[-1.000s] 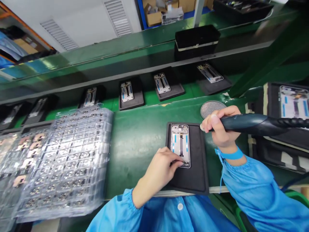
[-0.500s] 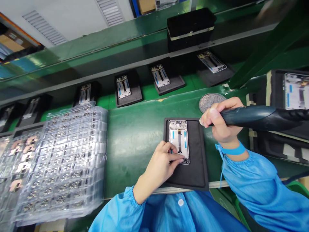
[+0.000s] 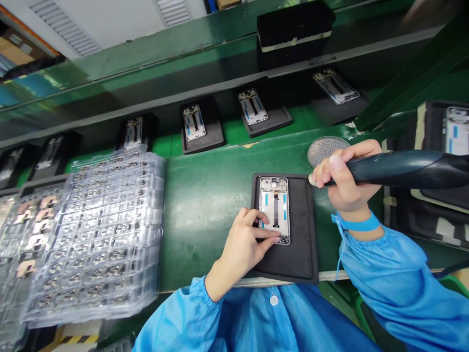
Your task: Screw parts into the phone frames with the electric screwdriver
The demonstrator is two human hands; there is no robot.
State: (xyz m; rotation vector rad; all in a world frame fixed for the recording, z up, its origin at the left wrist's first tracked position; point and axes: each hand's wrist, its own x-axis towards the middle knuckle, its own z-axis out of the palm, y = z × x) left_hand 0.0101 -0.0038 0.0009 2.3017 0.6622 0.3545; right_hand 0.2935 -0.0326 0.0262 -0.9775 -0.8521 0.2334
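An opened phone (image 3: 276,205), its inside facing up with blue strips and a black flex cable, lies on a dark foam pad (image 3: 296,264) before me. My left hand (image 3: 244,239) reaches over its lower end. Thumb and index finger are pinched together at a small dark part there; what they hold, if anything, is too small to make out. My right hand (image 3: 348,178) is wrapped around a dark electric screwdriver (image 3: 403,168), held nearly level above the pad's upper right corner. The fingers cover most of the driver's front end.
A round metal dish (image 3: 326,149) of small pieces sits behind my right hand. Stacked clear plastic trays (image 3: 98,234) of small parts stand at left. Beyond the bench, several pads with phones (image 3: 252,106) line a green belt (image 3: 229,129). Black foam trays (image 3: 410,215) are at right.
The camera view has shifted slightly, so the scene sits a little differently in the picture. Both hands keep nearly the same pose relative to the phone and pad.
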